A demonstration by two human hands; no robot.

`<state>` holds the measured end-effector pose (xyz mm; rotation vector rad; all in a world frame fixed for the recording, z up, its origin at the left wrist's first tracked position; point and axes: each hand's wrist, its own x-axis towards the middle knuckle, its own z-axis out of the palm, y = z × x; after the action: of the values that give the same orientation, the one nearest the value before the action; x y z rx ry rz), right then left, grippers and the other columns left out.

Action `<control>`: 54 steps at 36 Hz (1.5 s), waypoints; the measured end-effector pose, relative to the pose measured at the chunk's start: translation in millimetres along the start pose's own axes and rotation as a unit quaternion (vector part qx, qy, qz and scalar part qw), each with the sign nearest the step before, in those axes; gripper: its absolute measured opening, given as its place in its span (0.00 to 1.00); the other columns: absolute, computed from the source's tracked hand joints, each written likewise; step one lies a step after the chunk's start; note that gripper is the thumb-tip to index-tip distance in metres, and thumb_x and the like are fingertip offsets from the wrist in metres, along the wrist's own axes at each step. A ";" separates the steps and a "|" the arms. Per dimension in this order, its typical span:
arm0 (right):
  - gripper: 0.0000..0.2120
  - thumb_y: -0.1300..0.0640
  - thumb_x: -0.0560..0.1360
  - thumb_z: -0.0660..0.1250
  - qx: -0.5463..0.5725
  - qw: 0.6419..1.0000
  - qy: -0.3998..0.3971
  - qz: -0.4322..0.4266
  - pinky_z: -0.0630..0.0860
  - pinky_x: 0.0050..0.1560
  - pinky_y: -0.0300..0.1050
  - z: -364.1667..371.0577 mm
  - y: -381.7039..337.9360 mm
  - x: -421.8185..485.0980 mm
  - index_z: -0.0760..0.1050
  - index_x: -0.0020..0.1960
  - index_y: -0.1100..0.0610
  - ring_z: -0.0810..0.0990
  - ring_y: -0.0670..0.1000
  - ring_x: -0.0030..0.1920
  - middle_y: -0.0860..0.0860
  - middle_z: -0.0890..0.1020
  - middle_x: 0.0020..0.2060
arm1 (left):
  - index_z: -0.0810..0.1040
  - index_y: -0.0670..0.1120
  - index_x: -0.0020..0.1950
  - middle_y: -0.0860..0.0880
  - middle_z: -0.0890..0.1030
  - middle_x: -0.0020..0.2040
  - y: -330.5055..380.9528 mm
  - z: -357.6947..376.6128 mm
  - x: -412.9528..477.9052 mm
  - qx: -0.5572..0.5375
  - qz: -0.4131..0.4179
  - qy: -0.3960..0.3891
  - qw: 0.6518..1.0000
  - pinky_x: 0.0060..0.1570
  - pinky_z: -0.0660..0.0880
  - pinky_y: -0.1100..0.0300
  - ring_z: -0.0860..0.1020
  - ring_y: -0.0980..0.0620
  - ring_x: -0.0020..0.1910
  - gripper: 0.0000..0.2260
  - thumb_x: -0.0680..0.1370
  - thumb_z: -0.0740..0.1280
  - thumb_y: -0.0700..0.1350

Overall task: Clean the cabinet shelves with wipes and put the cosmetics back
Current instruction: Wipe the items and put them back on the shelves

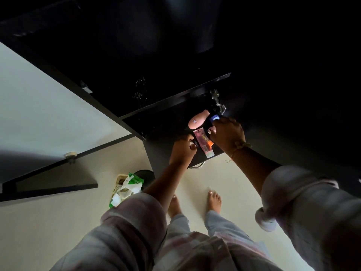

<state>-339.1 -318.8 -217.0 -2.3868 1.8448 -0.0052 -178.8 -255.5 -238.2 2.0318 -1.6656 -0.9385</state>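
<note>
Closest in: pink plaid sleeves (293,194) rolled up, bare feet (214,200) on the pale floor (224,177). Person stands at a dark cabinet, door (48,114) swung open to the left.

Both arms reach to the front right part of the cabinet shelf (166,126).
- left grip (182,149): at the shelf's front edge, just left of the tube. Fingers curled in round something small and dark. Too dim to tell what it is, or whether it's actually pinched.
- right grip (227,133): on the shelf just right of the tube, fingers curled down, pale nails showing. Can't tell whether they hold anything; whatever is under them is in shadow.

Cosmetics on the shelf:
- pink bottle (198,120), lying down, behind the tube
- pink tube (204,142) with an orange band, lying between the two grips, cap end at the shelf edge
- small blue item (214,118), just behind the right grip, near the door hinge (214,94)

Wipes pack (132,182), green and white, sits in a basket (119,179) on the floor, well apart from both grips.

Progress read: no wipe in either grip and items are on the shelf, so this looks like the put-back stage, with wiping of this shelf probably done. Upper shelves are black in shadow, so their state is unknown.
</note>
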 end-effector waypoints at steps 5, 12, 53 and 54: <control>0.13 0.48 0.73 0.69 0.128 0.990 0.045 0.027 0.76 0.45 0.41 -27.3 -7.6 -8.3 0.80 0.52 0.55 0.82 0.55 0.48 0.52 0.83 0.49 | 0.78 0.43 0.58 0.45 0.83 0.53 22.9 -28.7 -15.3 -0.091 -0.002 0.037 0.995 0.45 0.77 0.67 0.81 0.56 0.47 0.13 0.74 0.71 0.38; 0.07 0.54 0.70 0.71 0.300 0.947 0.110 0.042 0.76 0.43 0.42 -79.1 -22.2 -29.7 0.78 0.47 0.54 0.80 0.52 0.42 0.51 0.79 0.46 | 0.78 0.52 0.50 0.54 0.82 0.46 64.1 -84.7 -47.6 -0.227 0.015 0.110 0.968 0.42 0.77 0.69 0.81 0.60 0.44 0.11 0.72 0.72 0.39; 0.10 0.52 0.74 0.71 0.442 0.699 0.529 -0.192 0.79 0.48 0.36 -554.2 -94.8 15.0 0.80 0.55 0.51 0.82 0.39 0.42 0.44 0.84 0.42 | 0.79 0.44 0.55 0.53 0.84 0.46 327.4 -447.6 -104.8 -0.296 0.444 0.389 0.751 0.44 0.77 0.66 0.82 0.57 0.43 0.10 0.74 0.72 0.38; 0.11 0.52 0.74 0.71 0.430 0.706 0.529 -0.191 0.78 0.49 0.35 -562.5 -95.1 20.2 0.80 0.55 0.52 0.82 0.39 0.43 0.45 0.84 0.42 | 0.79 0.44 0.56 0.52 0.84 0.46 331.2 -452.8 -103.8 -0.291 0.446 0.392 0.750 0.44 0.77 0.66 0.82 0.57 0.43 0.11 0.74 0.72 0.38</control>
<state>-286.8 -369.1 349.2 -1.9574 0.9458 -2.0974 -120.7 -300.7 327.5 0.7849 -1.3179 -0.1337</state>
